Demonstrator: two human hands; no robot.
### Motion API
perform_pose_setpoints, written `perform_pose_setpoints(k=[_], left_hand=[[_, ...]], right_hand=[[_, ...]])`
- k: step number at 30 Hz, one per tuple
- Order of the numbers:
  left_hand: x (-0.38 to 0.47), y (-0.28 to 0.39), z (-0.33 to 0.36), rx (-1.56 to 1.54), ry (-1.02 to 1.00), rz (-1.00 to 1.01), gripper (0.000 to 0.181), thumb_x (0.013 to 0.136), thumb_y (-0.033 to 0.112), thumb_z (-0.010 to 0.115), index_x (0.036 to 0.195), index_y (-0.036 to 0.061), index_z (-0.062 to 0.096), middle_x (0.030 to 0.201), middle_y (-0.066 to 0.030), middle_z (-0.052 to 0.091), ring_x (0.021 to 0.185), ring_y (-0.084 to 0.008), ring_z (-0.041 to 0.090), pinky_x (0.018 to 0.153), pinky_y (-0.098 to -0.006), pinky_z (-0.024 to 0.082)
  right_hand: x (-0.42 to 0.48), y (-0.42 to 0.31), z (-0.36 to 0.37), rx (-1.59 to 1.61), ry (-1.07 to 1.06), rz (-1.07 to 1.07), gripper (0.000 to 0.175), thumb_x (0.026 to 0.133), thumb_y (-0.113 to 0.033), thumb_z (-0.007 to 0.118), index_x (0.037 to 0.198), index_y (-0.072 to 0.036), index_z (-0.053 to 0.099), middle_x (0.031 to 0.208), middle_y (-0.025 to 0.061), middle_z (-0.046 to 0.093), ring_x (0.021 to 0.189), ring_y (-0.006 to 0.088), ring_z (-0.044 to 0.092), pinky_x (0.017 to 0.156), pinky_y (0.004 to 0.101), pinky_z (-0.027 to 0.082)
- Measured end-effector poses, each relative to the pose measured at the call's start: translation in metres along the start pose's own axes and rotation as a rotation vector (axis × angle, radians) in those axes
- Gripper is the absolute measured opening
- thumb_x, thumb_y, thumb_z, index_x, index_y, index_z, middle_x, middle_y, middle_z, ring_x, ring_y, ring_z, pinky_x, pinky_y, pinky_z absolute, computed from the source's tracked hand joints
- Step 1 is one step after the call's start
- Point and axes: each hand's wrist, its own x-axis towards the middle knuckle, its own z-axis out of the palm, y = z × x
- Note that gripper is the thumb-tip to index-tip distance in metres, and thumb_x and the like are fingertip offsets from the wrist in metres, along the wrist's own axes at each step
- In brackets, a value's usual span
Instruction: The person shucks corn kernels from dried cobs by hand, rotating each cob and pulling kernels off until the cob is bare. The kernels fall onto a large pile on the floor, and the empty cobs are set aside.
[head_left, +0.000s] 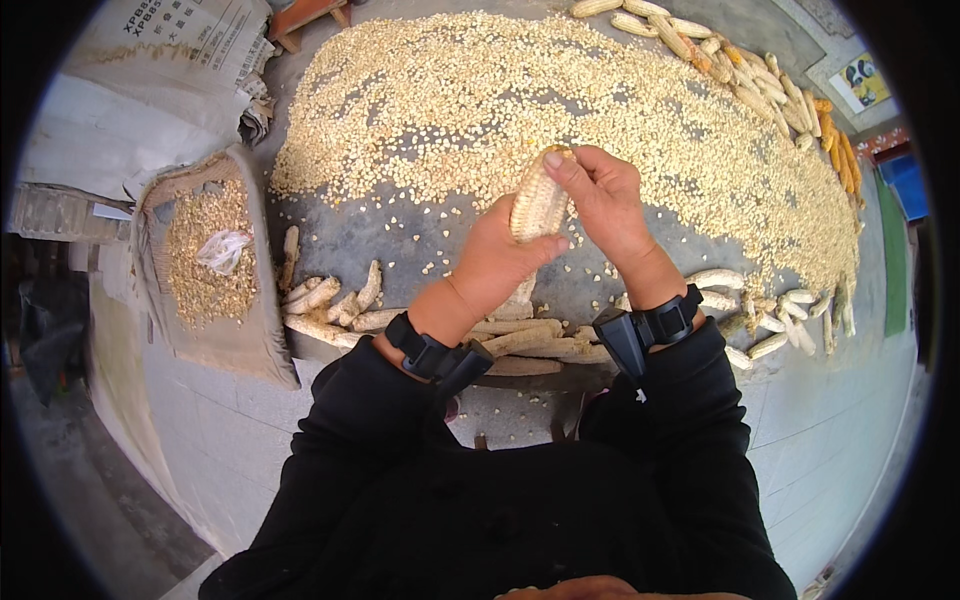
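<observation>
My left hand (495, 251) is wrapped around the lower part of a pale ear of dried corn (537, 201), which stands tilted up before me. At its top end, my right hand (604, 196) grips the tip, its thumb pressed on the near side. Part of the ear shows rows of kernels; part of its surface is hidden by my fingers. Beyond both hands spreads a wide layer of loose pale corn kernels (435, 97). Just below my wrists, several corn cobs (525, 341) lie along the near edge.
A cloth-edged woven tray (274, 300) at the left holds chaff and a crumpled plastic bag (223, 250). More pale ears (750, 79) and orange ears (846, 161) are heaped at the upper right. Several cobs (787, 322) lie right of my right wrist. A wooden stool (304, 19) stands upper left.
</observation>
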Motion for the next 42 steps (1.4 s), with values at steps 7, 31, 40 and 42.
perform_pose_setpoints(k=[7, 31, 40, 42], left_hand=[[0.003, -0.003, 0.001, -0.081, -0.041, 0.085, 0.038, 0.075, 0.004, 0.074, 0.108, 0.0011, 0.055, 0.087, -0.0008, 0.061, 0.074, -0.0069, 0.057, 0.062, -0.0237, 0.049], [-0.005, 0.002, 0.007, -0.252, -0.178, -0.027, 0.032, 0.079, 0.000, 0.067, 0.109, 0.0018, 0.055, 0.086, -0.0040, 0.062, 0.069, -0.0136, 0.062, 0.056, -0.0268, 0.054], [-0.005, 0.006, -0.001, -0.408, -0.308, -0.104, 0.030, 0.079, -0.001, 0.067, 0.107, 0.0017, 0.055, 0.085, -0.0057, 0.061, 0.067, -0.0161, 0.062, 0.055, -0.0291, 0.054], [-0.005, 0.004, 0.001, -0.354, -0.295, -0.126, 0.030, 0.079, -0.001, 0.067, 0.106, 0.0016, 0.055, 0.085, -0.0058, 0.061, 0.067, -0.0161, 0.062, 0.055, -0.0292, 0.054]], right_hand=[[-0.003, -0.007, -0.009, 0.242, -0.124, 0.174, 0.013, 0.083, -0.009, 0.072, 0.091, -0.003, 0.064, 0.079, 0.0007, 0.066, 0.065, 0.0027, 0.055, 0.055, 0.0171, 0.041], [-0.014, -0.021, 0.012, 0.457, -0.200, 0.249, 0.020, 0.086, -0.006, 0.062, 0.104, 0.002, 0.058, 0.088, 0.0130, 0.067, 0.082, 0.0174, 0.066, 0.074, 0.0307, 0.055], [-0.008, -0.028, 0.003, 0.562, -0.331, 0.215, 0.019, 0.091, -0.007, 0.057, 0.108, 0.001, 0.055, 0.091, 0.0131, 0.065, 0.084, 0.0193, 0.065, 0.078, 0.0324, 0.055], [-0.010, -0.025, 0.006, 0.465, -0.283, 0.211, 0.016, 0.089, -0.006, 0.061, 0.103, 0.000, 0.057, 0.088, 0.0107, 0.065, 0.079, 0.0169, 0.065, 0.074, 0.0301, 0.055]])
